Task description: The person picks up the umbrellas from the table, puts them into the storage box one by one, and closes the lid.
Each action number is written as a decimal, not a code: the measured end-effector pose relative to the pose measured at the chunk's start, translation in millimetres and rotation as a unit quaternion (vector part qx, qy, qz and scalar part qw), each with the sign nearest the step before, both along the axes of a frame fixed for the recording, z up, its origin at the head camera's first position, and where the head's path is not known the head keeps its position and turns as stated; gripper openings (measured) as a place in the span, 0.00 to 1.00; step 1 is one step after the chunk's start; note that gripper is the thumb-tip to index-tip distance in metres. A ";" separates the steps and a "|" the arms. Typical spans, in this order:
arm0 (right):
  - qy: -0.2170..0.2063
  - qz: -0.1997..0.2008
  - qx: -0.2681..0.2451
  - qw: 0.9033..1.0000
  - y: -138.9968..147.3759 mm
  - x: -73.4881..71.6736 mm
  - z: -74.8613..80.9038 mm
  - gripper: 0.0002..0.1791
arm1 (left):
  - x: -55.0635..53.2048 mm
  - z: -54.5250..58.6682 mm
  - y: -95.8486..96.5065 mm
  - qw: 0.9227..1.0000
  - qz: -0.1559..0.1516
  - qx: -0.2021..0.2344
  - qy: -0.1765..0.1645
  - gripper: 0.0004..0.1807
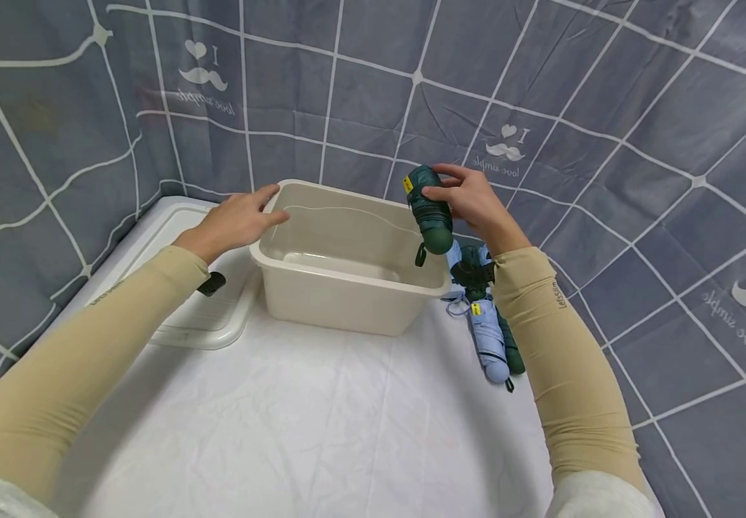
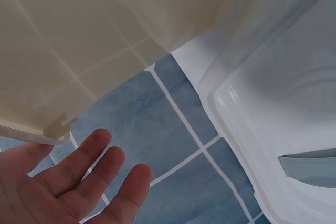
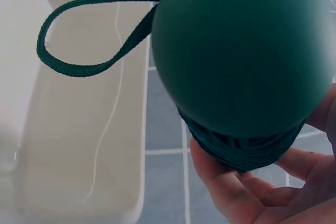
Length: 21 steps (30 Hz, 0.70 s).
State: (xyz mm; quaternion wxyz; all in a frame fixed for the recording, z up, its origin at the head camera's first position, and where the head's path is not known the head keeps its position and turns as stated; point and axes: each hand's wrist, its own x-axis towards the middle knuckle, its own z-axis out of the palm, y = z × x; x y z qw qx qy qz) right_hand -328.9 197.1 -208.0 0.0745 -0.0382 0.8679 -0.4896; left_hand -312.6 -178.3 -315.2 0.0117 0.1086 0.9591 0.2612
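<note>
Right hand (image 1: 472, 200) is curled tight round one green umbrella (image 1: 429, 208), over one bin's (image 1: 347, 295) right end. I see one left hand (image 1: 233, 221), fingers apart, at its left rim. One lid (image 1: 222, 320) lies left; half-hidden umbrellas (image 1: 488, 338), right, I can't count.

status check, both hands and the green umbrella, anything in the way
Left hand at left rim of bin. Right hand gripping green umbrella, raised at bin's right end. No obstruction seen between umbrella and bin.
</note>
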 end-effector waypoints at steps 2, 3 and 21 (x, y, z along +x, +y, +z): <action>-0.007 0.007 0.002 1.000 -6.8 -4.1 -0.2 0.37 | 0.1 0.3 -0.3 1.000 0.001 0.000 0.000 0.43; -0.010 0.013 0.004 1.000 -10.2 -5.9 -0.4 0.37 | 0.1 0.2 -0.5 1.000 0.001 0.000 0.001 0.43; -0.076 0.086 -0.002 0.993 -88.8 -27.2 -15.5 0.36 | 1.5 0.0 -1.8 1.000 0.000 -0.005 0.002 0.44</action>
